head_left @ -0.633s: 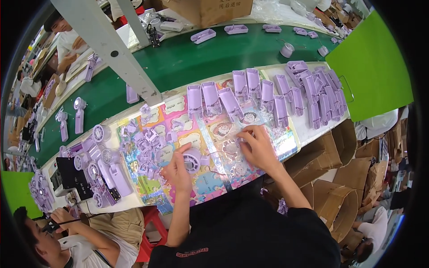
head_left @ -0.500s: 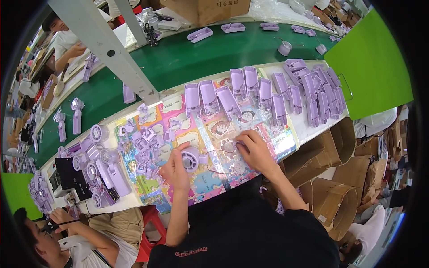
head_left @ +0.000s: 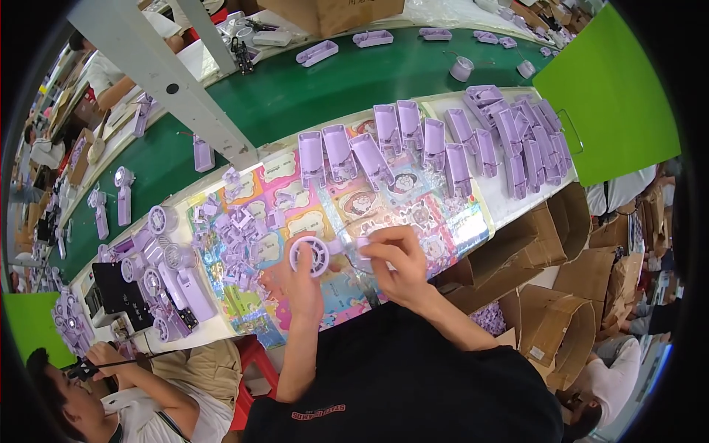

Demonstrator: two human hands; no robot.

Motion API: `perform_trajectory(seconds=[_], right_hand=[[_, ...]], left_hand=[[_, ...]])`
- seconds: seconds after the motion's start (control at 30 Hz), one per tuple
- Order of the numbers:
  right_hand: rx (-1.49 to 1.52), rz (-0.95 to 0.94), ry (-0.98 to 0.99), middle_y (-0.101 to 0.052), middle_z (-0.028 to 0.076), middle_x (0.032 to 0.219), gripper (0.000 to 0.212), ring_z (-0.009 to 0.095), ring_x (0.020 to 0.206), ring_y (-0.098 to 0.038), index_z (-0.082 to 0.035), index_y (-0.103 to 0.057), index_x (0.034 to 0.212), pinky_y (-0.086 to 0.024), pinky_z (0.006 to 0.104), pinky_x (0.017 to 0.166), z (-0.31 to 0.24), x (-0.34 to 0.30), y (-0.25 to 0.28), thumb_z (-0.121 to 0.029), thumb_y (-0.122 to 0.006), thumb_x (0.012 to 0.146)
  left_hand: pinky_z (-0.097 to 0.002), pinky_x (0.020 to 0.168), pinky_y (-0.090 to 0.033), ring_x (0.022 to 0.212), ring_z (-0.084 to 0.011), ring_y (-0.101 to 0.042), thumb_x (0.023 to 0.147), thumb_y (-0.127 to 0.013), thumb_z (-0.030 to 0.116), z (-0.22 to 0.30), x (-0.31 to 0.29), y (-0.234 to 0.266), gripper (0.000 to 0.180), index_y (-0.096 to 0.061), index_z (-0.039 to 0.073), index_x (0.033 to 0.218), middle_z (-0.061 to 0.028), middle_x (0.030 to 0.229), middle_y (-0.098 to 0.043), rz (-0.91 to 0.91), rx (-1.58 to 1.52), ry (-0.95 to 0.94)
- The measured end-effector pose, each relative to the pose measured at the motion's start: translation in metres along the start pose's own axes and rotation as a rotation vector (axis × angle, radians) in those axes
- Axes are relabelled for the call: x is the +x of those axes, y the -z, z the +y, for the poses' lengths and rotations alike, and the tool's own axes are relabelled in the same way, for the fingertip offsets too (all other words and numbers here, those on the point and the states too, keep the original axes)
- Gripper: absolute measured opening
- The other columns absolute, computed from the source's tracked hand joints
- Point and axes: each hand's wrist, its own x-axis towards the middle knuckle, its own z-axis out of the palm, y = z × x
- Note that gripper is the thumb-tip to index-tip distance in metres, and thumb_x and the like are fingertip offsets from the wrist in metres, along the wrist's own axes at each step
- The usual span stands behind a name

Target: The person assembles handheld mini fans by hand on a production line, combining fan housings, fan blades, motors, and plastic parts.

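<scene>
Left hand (head_left: 303,286): gripping round lilac fan housing (head_left: 319,258), centre frame. Right hand (head_left: 400,266): pinching small lilac piece (head_left: 362,247), just rightward. Housing: probably light, stiff, smooth plastic; spokes likely fragile, outer rim the best hold. Upper centre: lilac handle shells (head_left: 311,153).

Spoked lilac housing (head_left: 320,257) near lilac piece (head_left: 362,247)
</scene>
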Motion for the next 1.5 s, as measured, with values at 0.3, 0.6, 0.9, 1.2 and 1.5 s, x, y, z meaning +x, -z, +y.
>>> perform_trajectory(seconds=[0.3,0.6,0.9,1.2,1.5], right_hand=[[-0.009,-0.052,0.004,-0.065,0.016,0.112,0.033,0.03,0.1,-0.067,0.0,-0.068,0.106,-0.055,0.0352,0.083,0.002,0.002,-0.012,0.01,-0.071,0.074],[0.299,-0.164,-0.561,-0.063,0.01,0.113,0.03,0.016,0.105,-0.064,0.001,-0.06,0.12,-0.053,0.0283,0.088,-0.001,-0.004,-0.016,0.0,-0.069,0.092],[0.544,-0.142,-0.665,-0.06,0.005,0.107,0.03,0.012,0.102,-0.061,0.0,-0.053,0.123,-0.051,0.0271,0.091,0.013,-0.011,-0.012,0.003,-0.063,0.095],[0.782,-0.26,-0.772,-0.062,0.005,0.112,0.03,0.01,0.102,-0.061,0.0,-0.053,0.124,-0.051,0.027,0.092,0.017,-0.02,0.005,0.002,-0.063,0.096],[0.898,-0.203,-0.712,-0.064,0.002,0.106,0.024,0.006,0.095,-0.059,-0.002,-0.058,0.116,-0.048,0.0232,0.083,0.015,-0.021,0.016,-0.005,-0.07,0.095]], left_hand=[[-0.0292,0.072,-0.056,0.09,-0.0127,-0.062,0.095,-0.069,0.015,0.0,-0.009,-0.002,0.027,-0.059,0.003,0.118,-0.0044,0.102,-0.063,-0.001,0.069,0.05],[-0.0261,0.083,-0.05,0.095,-0.0113,-0.059,0.088,-0.076,0.009,0.001,-0.011,-0.007,0.036,-0.058,0.004,0.119,-0.0044,0.104,-0.061,0.021,0.311,-0.177],[-0.0309,0.088,-0.05,0.098,-0.0195,-0.063,0.086,-0.073,0.005,-0.004,-0.002,-0.009,0.027,-0.066,-0.001,0.111,-0.0103,0.107,-0.064,-0.212,0.613,-0.379],[-0.0308,0.082,-0.048,0.093,-0.0203,-0.061,0.085,-0.073,0.003,-0.009,-0.007,-0.012,0.01,-0.07,-0.001,0.093,-0.0092,0.097,-0.061,-0.197,0.548,-0.392],[-0.0284,0.076,-0.044,0.086,-0.0177,-0.057,0.085,-0.073,0.005,-0.009,-0.002,-0.016,0.008,-0.069,0.0,0.088,-0.0071,0.092,-0.057,-0.334,0.424,-0.346]])
